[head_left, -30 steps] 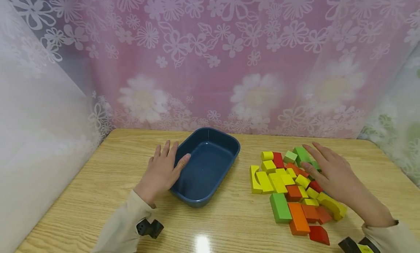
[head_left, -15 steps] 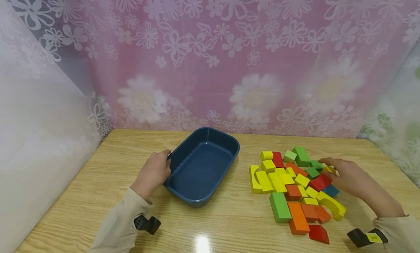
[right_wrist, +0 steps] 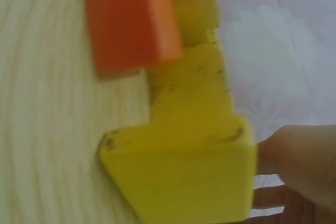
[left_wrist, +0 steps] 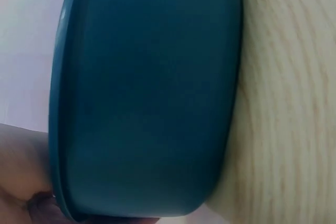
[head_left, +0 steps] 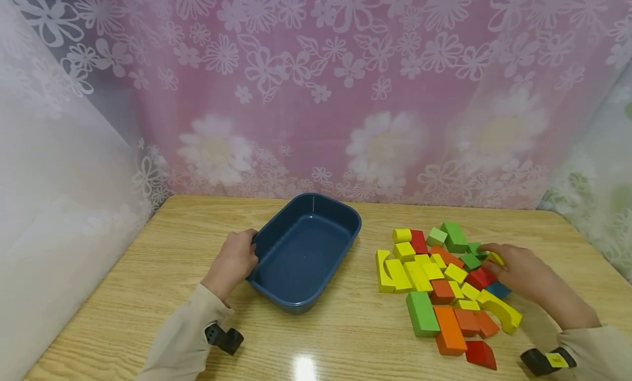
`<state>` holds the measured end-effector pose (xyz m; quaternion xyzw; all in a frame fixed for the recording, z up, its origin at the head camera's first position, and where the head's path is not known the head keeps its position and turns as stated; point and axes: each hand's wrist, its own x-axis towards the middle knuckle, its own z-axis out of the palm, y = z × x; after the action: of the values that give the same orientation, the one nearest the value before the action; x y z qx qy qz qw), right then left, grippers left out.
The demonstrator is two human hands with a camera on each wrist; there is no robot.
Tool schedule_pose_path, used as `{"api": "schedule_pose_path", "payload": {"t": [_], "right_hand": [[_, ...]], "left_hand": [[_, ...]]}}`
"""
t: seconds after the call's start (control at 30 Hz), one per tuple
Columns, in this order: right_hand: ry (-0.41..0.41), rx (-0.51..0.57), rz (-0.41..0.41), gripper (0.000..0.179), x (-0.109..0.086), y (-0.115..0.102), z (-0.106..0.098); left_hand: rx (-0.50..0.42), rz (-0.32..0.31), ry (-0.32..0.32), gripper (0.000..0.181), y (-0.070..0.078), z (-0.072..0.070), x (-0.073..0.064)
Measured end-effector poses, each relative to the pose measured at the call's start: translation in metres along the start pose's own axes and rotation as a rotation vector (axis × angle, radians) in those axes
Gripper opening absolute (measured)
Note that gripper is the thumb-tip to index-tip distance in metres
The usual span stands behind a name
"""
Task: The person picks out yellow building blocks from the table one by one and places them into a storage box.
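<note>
A dark blue plastic basin (head_left: 306,249) stands on the table left of centre. My left hand (head_left: 233,263) grips its left rim, fingers curled over the edge; the left wrist view shows the basin's outer wall (left_wrist: 147,98) close up. At the far right of a spread of coloured toy blocks, my right hand (head_left: 525,271) has its thumb and fingers curled round a small yellow block (head_left: 494,258). Beside the thumb lie a red block (head_left: 480,279) and a blue block (head_left: 498,290). In the right wrist view a yellow arch block (right_wrist: 189,140) partly covers the fingers.
Several yellow blocks (head_left: 417,274) lie on the pile's left side. Green blocks (head_left: 454,237) are at the back, with a green block (head_left: 422,314), an orange block (head_left: 450,330) and a red block (head_left: 481,354) nearer. A floral curtain (head_left: 316,123) hangs behind the table (head_left: 148,293).
My left hand has gone from lying open over the basin's left side to gripping its rim. My right hand has come down rightward and closed round a small yellow block.
</note>
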<state>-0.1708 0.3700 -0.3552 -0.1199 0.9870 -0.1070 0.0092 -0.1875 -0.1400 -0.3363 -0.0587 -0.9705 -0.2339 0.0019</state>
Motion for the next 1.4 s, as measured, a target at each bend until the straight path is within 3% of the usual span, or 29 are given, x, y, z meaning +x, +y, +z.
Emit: {"api": "schedule_pose_path", "payload": {"t": [0.27,0.5,0.67,0.77,1.0,1.17,1.27,1.4], "right_hand": [[0.047,-0.019,0.071,0.032,-0.001,0.001,0.001],[0.074,0.009,0.099,0.03,-0.002,0.001,0.003],[0.125,0.016,0.106,0.025,-0.003,0.0,0.005],[0.154,0.02,0.114,0.023,-0.003,-0.001,0.005],[0.188,0.048,0.126,0.019,-0.003,-0.001,0.005],[0.225,0.054,0.115,0.018,-0.002,-0.002,0.005],[0.23,0.053,0.112,0.02,-0.002,-0.004,0.006],[0.227,0.05,0.11,0.021,-0.003,-0.004,0.006]], "left_hand": [[-0.063,-0.033,-0.016,0.033,-0.001,0.0,0.001],[-0.058,-0.045,-0.029,0.032,0.0,-0.001,0.0],[-0.119,-0.055,-0.101,0.025,-0.002,-0.005,-0.004],[-0.128,-0.064,-0.163,0.018,0.004,-0.01,-0.009],[-0.098,-0.03,-0.231,0.024,0.023,-0.013,-0.02],[-0.209,-0.041,-0.295,0.007,0.034,-0.007,-0.028],[-0.267,-0.032,-0.318,0.01,0.041,-0.002,-0.03],[-0.266,-0.027,-0.307,0.013,0.044,0.001,-0.032]]}}
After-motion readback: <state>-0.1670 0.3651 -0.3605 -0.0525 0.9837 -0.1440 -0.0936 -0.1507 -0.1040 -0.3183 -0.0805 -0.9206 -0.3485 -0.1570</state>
